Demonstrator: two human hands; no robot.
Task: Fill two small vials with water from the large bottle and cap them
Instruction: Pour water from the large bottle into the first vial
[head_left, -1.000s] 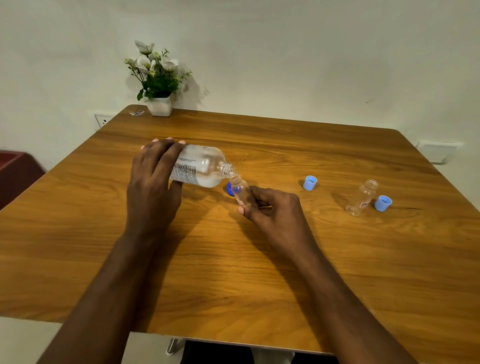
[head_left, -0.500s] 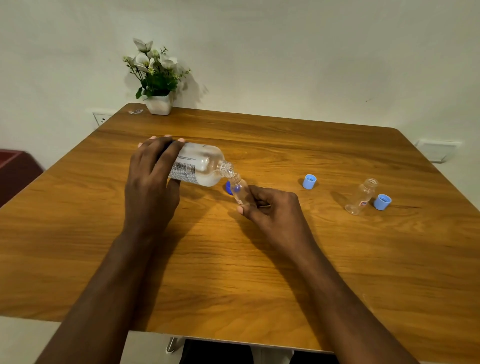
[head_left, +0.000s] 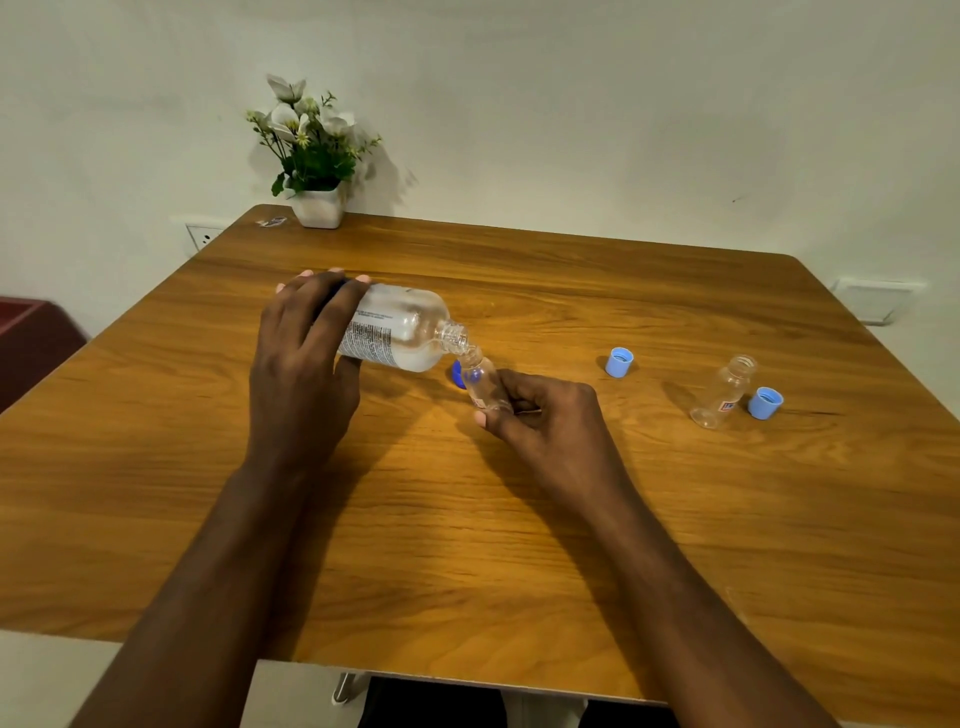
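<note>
My left hand (head_left: 298, 364) grips the large clear bottle (head_left: 402, 332), tipped almost flat with its open mouth pointing right. That mouth touches the neck of a small clear vial (head_left: 480, 382), which my right hand (head_left: 545, 415) holds by its base, tilted to the left. A dark blue cap (head_left: 457, 374) lies on the table behind this vial. Further right a second small vial (head_left: 723, 392) stands uncapped. One light blue cap (head_left: 619, 362) lies to its left and another light blue cap (head_left: 764, 402) rests right beside it.
The wooden table (head_left: 467, 519) has its near edge at the bottom of the view. A white pot of flowers (head_left: 314, 202) stands at the far left corner. A dark red object (head_left: 31, 338) sits off the table's left side.
Both hands, the bottle and the vial hold almost the same pose. The view has only shifted slightly.
</note>
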